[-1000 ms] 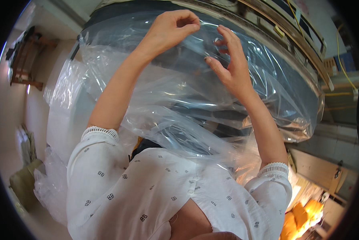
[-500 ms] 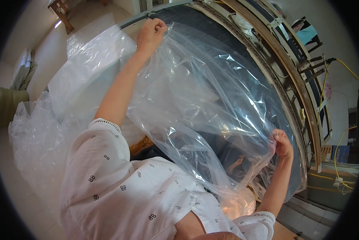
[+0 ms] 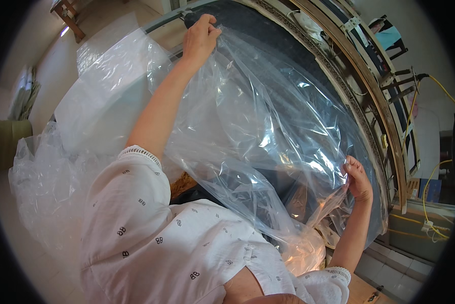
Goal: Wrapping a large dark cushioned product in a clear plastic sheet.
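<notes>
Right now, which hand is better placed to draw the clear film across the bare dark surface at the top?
Probably the left hand: it holds the clear film by its upper edge, close beside the bare dark surface. The right hand grips the film lower down.

Plastic sheet (image 3: pixel 252 114): clear, glossy, crinkled. Shirt (image 3: pixel 159 220): matt cloth. Long strip (image 3: pixel 402 190): brown wood. Dark surface (image 3: pixel 232 16): matt.

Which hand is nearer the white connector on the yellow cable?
Right: the right hand is left of and above the white connector; the left hand is much farther off, at upper left.
</notes>
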`<state>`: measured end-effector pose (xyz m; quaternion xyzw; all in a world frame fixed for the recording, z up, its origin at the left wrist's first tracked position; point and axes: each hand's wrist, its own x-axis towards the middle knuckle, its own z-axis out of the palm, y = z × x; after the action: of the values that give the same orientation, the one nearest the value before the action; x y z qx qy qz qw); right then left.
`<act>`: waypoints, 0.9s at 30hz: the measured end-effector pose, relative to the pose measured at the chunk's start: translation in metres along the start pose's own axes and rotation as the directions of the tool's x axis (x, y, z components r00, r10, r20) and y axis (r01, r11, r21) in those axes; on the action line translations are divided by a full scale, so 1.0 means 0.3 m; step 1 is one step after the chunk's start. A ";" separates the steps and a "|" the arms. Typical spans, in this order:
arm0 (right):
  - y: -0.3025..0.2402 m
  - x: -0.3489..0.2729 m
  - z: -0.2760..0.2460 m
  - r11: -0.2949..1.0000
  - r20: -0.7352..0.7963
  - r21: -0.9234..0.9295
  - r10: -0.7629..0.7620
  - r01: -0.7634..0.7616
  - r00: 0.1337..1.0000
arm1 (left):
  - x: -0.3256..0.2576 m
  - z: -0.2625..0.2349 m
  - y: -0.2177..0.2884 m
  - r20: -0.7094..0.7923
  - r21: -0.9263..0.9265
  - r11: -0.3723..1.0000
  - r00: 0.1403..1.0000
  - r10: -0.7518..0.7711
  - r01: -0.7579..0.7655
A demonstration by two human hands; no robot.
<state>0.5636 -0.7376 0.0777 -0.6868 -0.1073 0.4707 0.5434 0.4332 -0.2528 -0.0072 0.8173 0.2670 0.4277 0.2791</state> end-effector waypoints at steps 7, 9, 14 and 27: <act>0.025 -0.042 0.040 0.986 0.006 -0.080 -0.145 0.145 0.989 | 0.052 0.007 -0.031 0.194 -0.420 0.813 0.915 -0.354 0.404; 0.003 -0.119 0.110 0.986 0.021 -0.151 -0.072 0.075 0.997 | 0.071 0.020 -0.018 0.086 -0.392 0.866 0.950 -0.302 0.311; 0.309 -0.240 0.107 0.903 0.394 -0.363 0.372 -0.230 0.840 | 0.220 0.137 -0.212 -0.139 -0.088 0.978 0.970 -0.199 0.188; 1.036 -1.005 -0.281 0.071 -0.975 -0.184 -0.137 -0.980 0.174 | 0.395 0.277 -0.329 0.076 0.273 0.919 0.958 0.275 -0.286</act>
<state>0.3538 -1.1108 -0.0287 -0.9448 0.2303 0.0594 -0.2253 0.5425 -0.1226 -0.0494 0.8860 0.2002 0.4059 0.1006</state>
